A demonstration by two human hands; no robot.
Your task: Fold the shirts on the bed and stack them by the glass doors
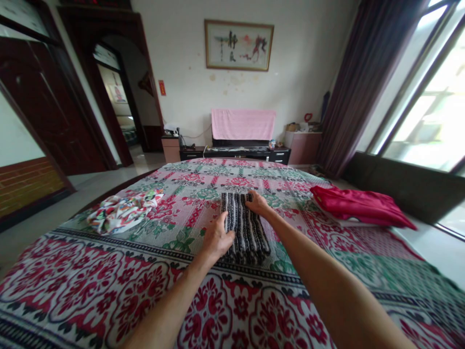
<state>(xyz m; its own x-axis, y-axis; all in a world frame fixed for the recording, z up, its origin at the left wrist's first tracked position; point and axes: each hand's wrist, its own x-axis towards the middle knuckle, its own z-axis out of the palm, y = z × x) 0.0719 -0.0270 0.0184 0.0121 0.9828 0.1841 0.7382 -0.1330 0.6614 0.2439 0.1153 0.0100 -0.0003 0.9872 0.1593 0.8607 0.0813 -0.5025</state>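
A folded black, grey and white striped cloth [249, 237], perhaps a knitted garment, lies in a neat rectangle on the patterned bedspread [160, 271]. My left hand [218, 237] grips its left edge, thumb on top and the other fingers along the side. At the far right corner, my right hand [257, 202] is closed on the same cloth with its fingertips curled at the edge. Parts of the fingers of both hands are hidden by the hands themselves.
A crumpled white cloth with colourful print [123, 212] lies to the left on the bed. To the right is a shiny red pillow [363, 206]. Beyond the bed's far edge, a pink towel [243, 124] covers a screen on a low black cabinet [279, 156].
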